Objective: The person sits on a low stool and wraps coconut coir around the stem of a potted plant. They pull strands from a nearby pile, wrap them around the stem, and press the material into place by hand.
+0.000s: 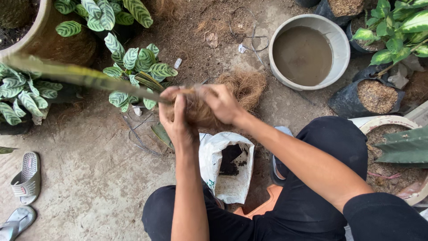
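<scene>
My left hand (174,117) and my right hand (221,103) are both closed around a brown clump of coconut fibre (198,114) wrapped at the base of a long green leaf stalk (80,76). The stalk stretches out to the left, blurred, over the striped-leaf plants. More loose brown fibre (245,87) lies on the ground just beyond my right hand. An open white bag of dark soil (227,163) sits on the ground below my hands, between my knees.
A grey bucket of muddy water (341,49) stands at upper right. Striped-leaf potted plants (133,62) fill the upper left, black grow bags (374,96) and leafy plants the right. Two grey sandals (26,176) lie at lower left. The floor is concrete with scattered soil.
</scene>
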